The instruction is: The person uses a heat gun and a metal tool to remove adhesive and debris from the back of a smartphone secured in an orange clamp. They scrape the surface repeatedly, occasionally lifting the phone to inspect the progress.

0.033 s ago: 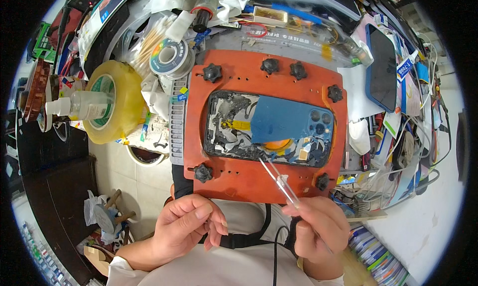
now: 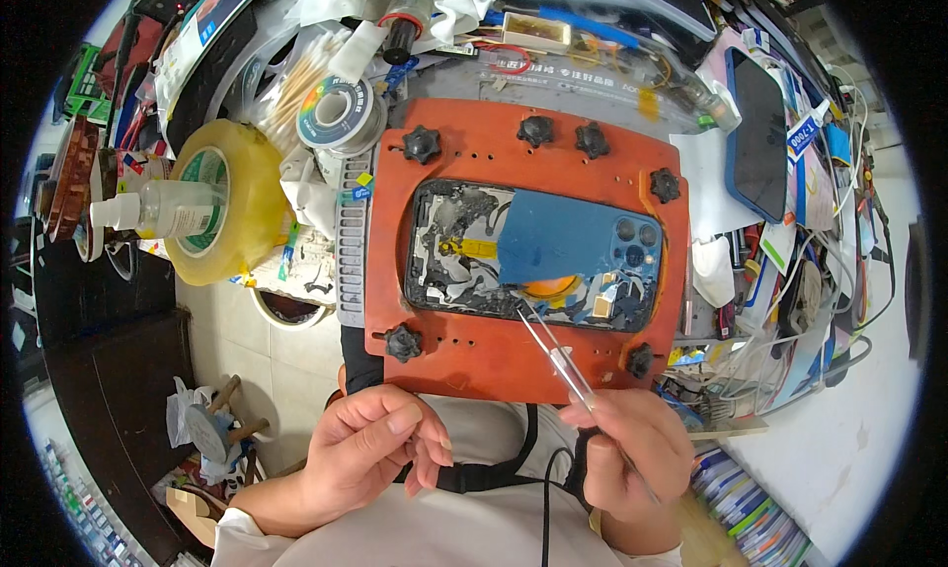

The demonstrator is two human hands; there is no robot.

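Note:
A phone (image 2: pixel 456 281) lies back up in an orange-red clamping plate (image 2: pixel 464 364) with black star-shaped knobs. Its blue back cover (image 2: pixel 563 236) remains over the camera end and upper middle. Dark, grey and yellow inner parts show at the left end and along the near edge. My right hand (image 2: pixel 637 453) is closed around metal tweezers (image 2: pixel 575 379). Their slightly parted tips are at the phone's near edge; whether they touch it, I cannot tell. My left hand (image 2: pixel 380 444) rests before the plate, fingers loosely curled, thumb against the index finger, no object showing in it.
A tape roll (image 2: pixel 259 197), a clear spray bottle (image 2: pixel 178 209), a solder spool (image 2: pixel 367 122) and cotton swabs (image 2: pixel 296 85) crowd the left. Another phone (image 2: pixel 758 137) in a blue case lies at the right, beside tangled cables. A stool (image 2: pixel 209 431) stands low at the left.
The tweezers have shifted very slightly to the right and nearer to me, their tips still by the phone's near edge. My left hand and the phone have not moved.

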